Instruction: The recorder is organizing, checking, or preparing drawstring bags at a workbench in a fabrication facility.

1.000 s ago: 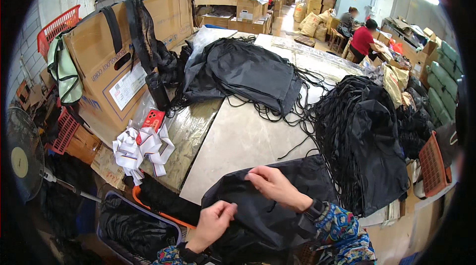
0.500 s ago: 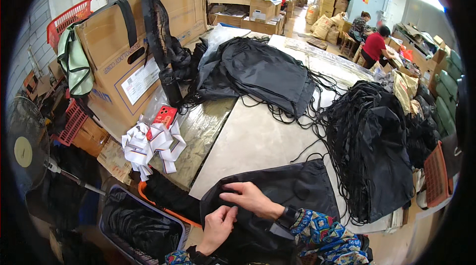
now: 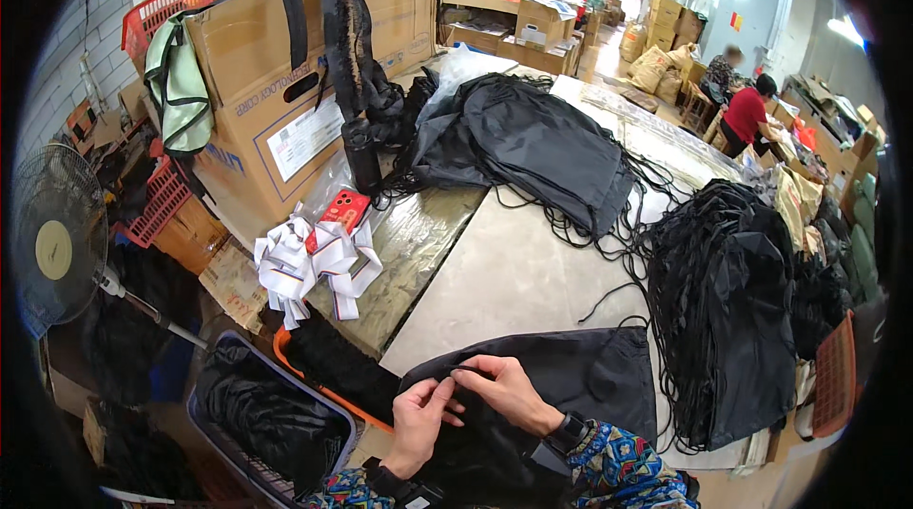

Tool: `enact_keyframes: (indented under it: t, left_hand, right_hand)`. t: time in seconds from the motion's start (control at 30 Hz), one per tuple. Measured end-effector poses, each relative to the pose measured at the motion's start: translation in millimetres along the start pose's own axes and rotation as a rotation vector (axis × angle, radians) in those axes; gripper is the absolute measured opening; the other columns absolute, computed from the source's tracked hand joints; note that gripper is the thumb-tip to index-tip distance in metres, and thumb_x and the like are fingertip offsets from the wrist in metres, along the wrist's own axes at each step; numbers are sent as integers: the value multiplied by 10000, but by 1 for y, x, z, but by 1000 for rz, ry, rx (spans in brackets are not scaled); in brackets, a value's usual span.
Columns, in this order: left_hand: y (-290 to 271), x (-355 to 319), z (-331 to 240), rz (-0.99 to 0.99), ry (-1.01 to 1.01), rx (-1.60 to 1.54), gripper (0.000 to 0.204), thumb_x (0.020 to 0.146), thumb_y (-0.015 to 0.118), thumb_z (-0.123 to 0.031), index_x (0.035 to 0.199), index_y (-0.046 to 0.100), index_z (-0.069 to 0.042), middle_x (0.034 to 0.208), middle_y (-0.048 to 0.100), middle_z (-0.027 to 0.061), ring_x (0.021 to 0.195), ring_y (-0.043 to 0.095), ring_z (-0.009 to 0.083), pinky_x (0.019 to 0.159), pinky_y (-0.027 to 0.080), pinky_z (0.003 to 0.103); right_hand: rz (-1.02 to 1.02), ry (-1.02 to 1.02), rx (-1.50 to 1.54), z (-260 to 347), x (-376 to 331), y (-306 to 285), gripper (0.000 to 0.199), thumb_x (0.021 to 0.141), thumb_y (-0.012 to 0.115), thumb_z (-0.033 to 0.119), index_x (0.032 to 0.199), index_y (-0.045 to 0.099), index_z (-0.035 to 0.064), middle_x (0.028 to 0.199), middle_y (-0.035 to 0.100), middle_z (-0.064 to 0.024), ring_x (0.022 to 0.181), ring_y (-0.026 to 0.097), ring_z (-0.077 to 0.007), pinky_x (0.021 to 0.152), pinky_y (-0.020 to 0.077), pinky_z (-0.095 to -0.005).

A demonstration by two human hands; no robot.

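A black drawstring bag (image 3: 599, 371) lies flat at the table's near edge, its gathered, corded end to the right. At its left end my left hand (image 3: 421, 421) is closed, thumb and forefinger pinched on the dark fabric edge. Beside it, my right hand (image 3: 509, 397) pinches the same edge, fingertips almost touching the left ones. Whether a thin cord is also between the fingers is too small to tell. A pile of black drawstring bags (image 3: 728, 309) with tangled cords hangs over the table's right side. Another stack of black bags (image 3: 542, 143) lies farther back.
White striped ribbon (image 3: 319, 266) and a red phone (image 3: 344, 210) lie left, before a large cardboard box (image 3: 228, 43). An orange-rimmed bin (image 3: 285, 347) and a basket of black cloth (image 3: 271, 423) stand below, near a fan (image 3: 55, 247). Co-workers sit at the back right.
My hands have come together; the right fingers, spread above the cloth before, now pinch the edge beside the left hand's. The whole view has shifted slightly.
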State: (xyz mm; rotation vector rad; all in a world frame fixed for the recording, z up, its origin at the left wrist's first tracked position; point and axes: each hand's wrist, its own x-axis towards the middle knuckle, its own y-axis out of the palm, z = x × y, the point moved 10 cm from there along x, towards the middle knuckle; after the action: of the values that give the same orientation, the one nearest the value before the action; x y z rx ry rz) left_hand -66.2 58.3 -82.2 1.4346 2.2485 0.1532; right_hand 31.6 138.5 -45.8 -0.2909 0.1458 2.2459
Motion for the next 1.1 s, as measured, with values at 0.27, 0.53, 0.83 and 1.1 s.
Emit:
enact_keyframes:
  t: [0.27, 0.53, 0.83, 1.1]
  left_hand:
    - [-3, 2, -5, -68, 7, -266, 187, 932, 580, -144, 823, 596, 7, 679, 593, 47, 481, 501, 87, 398, 412, 223]
    - [-2, -8, 2, -103, -109, -306, 320, 951, 552, -274, 712, 556, -61, 538, 424, -35, 400, 343, 57, 365, 241, 205]
    - [-3, -10, 2, -109, -121, -231, 302, 925, 570, -276, 693, 540, -85, 532, 425, -18, 409, 337, 77, 386, 263, 234]
    - [8, -11, -11, -34, -16, -75, 334, 954, 528, -277, 723, 587, -44, 557, 484, -14, 429, 396, 57, 406, 307, 207]
  right_hand:
    - [-48, -190, -211, 17, -20, -11, 236, 938, 556, 160, 1107, 609, 4, 847, 669, -89, 745, 607, -99, 665, 489, -245]
    - [-56, -152, -35, 26, -27, -6, 169, 914, 585, 74, 1034, 636, -34, 854, 681, -55, 678, 586, -67, 617, 482, -194]
    - [-214, -443, -367, 50, -34, -5, 134, 875, 640, 81, 966, 646, -17, 798, 660, -73, 686, 600, -93, 611, 487, -225]
    - [-107, -464, -429, 51, -37, 6, 151, 849, 654, 95, 955, 656, -12, 782, 633, -111, 673, 618, -182, 600, 485, -272]
